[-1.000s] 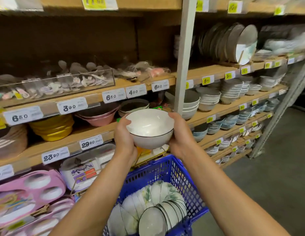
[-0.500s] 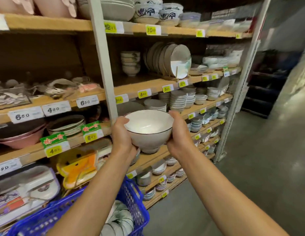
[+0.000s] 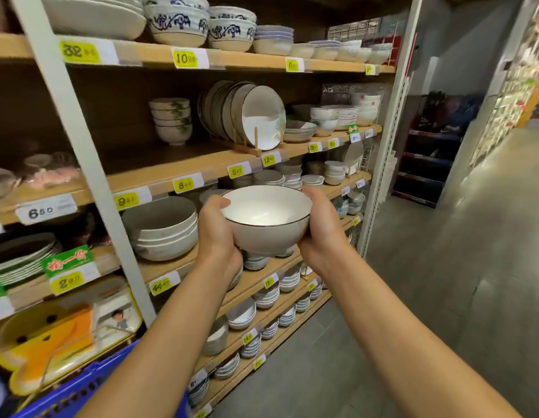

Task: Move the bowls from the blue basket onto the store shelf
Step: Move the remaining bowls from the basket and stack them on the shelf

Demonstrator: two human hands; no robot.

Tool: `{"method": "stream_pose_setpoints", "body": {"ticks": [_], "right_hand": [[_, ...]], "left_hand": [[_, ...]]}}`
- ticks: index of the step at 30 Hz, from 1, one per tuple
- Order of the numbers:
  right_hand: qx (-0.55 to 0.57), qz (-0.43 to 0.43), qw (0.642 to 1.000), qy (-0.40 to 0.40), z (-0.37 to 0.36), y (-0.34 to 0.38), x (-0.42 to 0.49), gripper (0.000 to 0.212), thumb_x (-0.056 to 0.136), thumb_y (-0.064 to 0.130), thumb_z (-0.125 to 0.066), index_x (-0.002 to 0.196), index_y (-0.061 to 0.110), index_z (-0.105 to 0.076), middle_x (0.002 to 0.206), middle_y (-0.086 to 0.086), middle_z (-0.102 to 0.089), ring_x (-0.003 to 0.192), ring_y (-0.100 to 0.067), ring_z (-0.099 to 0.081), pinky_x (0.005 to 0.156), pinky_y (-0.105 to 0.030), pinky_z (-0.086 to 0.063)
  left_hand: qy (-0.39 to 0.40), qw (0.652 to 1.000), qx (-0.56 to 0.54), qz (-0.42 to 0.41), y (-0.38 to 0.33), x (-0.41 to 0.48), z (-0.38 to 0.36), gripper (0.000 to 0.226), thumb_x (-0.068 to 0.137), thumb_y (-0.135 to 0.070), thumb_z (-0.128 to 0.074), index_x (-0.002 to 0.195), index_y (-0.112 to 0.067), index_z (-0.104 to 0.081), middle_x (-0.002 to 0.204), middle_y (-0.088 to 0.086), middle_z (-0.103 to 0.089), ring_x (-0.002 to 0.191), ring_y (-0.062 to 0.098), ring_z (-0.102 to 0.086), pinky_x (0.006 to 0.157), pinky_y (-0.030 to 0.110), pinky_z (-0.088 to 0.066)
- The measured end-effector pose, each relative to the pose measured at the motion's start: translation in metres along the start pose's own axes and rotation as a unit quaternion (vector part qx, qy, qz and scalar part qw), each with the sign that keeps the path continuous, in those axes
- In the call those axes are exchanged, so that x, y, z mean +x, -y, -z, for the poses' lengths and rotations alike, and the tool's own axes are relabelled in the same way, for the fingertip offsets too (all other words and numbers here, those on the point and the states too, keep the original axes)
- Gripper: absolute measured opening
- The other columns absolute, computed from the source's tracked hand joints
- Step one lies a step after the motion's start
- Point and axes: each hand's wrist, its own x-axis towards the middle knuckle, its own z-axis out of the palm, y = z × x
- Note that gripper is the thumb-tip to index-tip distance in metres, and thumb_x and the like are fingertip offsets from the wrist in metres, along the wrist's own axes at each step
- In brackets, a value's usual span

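Fingers of left hand (image 3: pixel 217 233) & right hand (image 3: pixel 321 233) wrap white black-rimmed bowl (image 3: pixel 266 220) w/ both sides cupped; rim could clip shelf edge (image 3: pixel 159 176) if tilted.

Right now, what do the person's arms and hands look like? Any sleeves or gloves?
The left arm and right arm are bare up to the picture's edge, with no sleeves in view. The left hand and right hand wear no gloves. I can see no watch, bracelet or ring, and no markings.
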Motion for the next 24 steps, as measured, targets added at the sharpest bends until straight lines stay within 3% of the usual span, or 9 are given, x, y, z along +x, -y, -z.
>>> {"method": "stream_pose_setpoints", "body": {"ticks": [3, 5, 7, 10, 13, 15, 18, 22, 24], "right_hand": [[0.005, -0.004, 1.0, 0.001, 0.003, 0.003, 0.029, 0.026, 0.095, 0.032, -0.042, 0.087, 0.022, -0.064, 0.078, 0.004, -0.072, 0.072, -0.014, -0.067, 0.06, -0.026, -0.051], [0.01, -0.009, 1.0, -0.005, 0.001, 0.005, 0.053, 0.025, 0.095, 0.031, -0.043, 0.091, 0.02, -0.065, 0.08, 0.003, -0.072, 0.075, -0.016, -0.067, 0.058, -0.025, -0.05], [0.008, -0.01, 1.0, -0.004, -0.003, 0.004, 0.08, 0.024, 0.094, 0.03, -0.044, 0.091, 0.019, -0.065, 0.082, 0.001, -0.072, 0.08, -0.019, -0.066, 0.062, -0.028, -0.049], [0.005, -0.015, 1.0, 0.005, -0.014, 0.002, 0.124, 0.022, 0.093, 0.029, -0.046, 0.09, 0.02, -0.066, 0.082, 0.002, -0.072, 0.078, -0.017, -0.065, 0.06, -0.027, -0.05], [0.01, -0.038, 0.999, 0.003, -0.031, 0.003, 0.167, 0.025, 0.094, 0.03, -0.048, 0.108, 0.017, -0.065, 0.094, -0.001, -0.073, 0.079, -0.017, -0.068, 0.054, -0.026, -0.052], [0.013, -0.041, 0.999, 0.013, -0.044, 0.003, 0.193, 0.021, 0.095, 0.028, -0.048, 0.103, 0.018, -0.064, 0.087, 0.0, -0.073, 0.076, -0.018, -0.069, 0.053, -0.027, -0.053], [0.018, -0.03, 0.999, 0.022, -0.06, 0.001, 0.227, 0.021, 0.093, 0.02, -0.048, 0.102, 0.014, -0.066, 0.088, -0.003, -0.073, 0.087, -0.023, -0.067, 0.07, -0.035, -0.055], [0.042, -0.05, 0.998, 0.028, -0.079, -0.003, 0.257, 0.01, 0.09, 0.017, -0.05, 0.087, 0.017, -0.06, 0.07, -0.001, -0.072, 0.081, -0.023, -0.065, 0.078, -0.04, -0.054], [0.046, -0.065, 0.997, 0.02, -0.087, -0.006, 0.271, 0.014, 0.088, 0.017, -0.052, 0.1, 0.015, -0.06, 0.091, -0.007, -0.074, 0.093, -0.028, -0.066, 0.088, -0.046, -0.052]], "left_hand": [[0.004, 1.0, -0.009, 0.0, 0.001, 0.03, -0.013, 0.019, 0.085, -0.025, -0.046, 0.092, -0.019, -0.063, 0.085, 0.007, -0.071, 0.08, 0.027, -0.065, 0.05, 0.028, -0.054], [0.008, 1.0, -0.018, 0.003, 0.0, 0.053, -0.02, 0.021, 0.085, -0.025, -0.045, 0.091, -0.019, -0.064, 0.077, 0.005, -0.072, 0.075, 0.027, -0.066, 0.046, 0.029, -0.053], [0.006, 1.0, -0.017, 0.001, -0.002, 0.078, -0.025, 0.021, 0.085, -0.025, -0.045, 0.092, -0.019, -0.064, 0.076, 0.006, -0.073, 0.07, 0.027, -0.068, 0.052, 0.032, -0.054], [-0.012, 1.0, -0.014, -0.014, -0.01, 0.12, -0.029, 0.016, 0.084, -0.024, -0.047, 0.089, -0.019, -0.062, 0.086, 0.008, -0.07, 0.081, 0.029, -0.064, 0.067, 0.035, -0.053], [-0.023, 0.999, -0.025, -0.02, -0.02, 0.162, -0.032, 0.015, 0.085, -0.026, -0.049, 0.09, -0.019, -0.061, 0.084, 0.007, -0.069, 0.077, 0.026, -0.063, 0.055, 0.028, -0.054], [-0.032, 0.999, -0.021, -0.025, -0.027, 0.187, -0.033, 0.017, 0.085, -0.027, -0.048, 0.093, -0.02, -0.061, 0.087, 0.007, -0.068, 0.079, 0.026, -0.063, 0.051, 0.027, -0.054], [-0.049, 0.998, -0.018, -0.047, -0.039, 0.218, -0.035, 0.019, 0.084, -0.024, -0.047, 0.093, -0.019, -0.063, 0.089, 0.009, -0.068, 0.08, 0.027, -0.063, 0.062, 0.03, -0.052], [-0.081, 0.994, -0.004, -0.076, -0.047, 0.246, -0.034, 0.021, 0.083, -0.023, -0.046, 0.094, -0.02, -0.064, 0.09, 0.007, -0.068, 0.083, 0.026, -0.063, 0.062, 0.029, -0.05], [-0.098, 0.992, 0.012, -0.079, -0.049, 0.257, -0.031, 0.028, 0.083, -0.024, -0.046, 0.105, -0.02, -0.064, 0.098, 0.008, -0.068, 0.089, 0.027, -0.064, 0.068, 0.033, -0.052]]}}
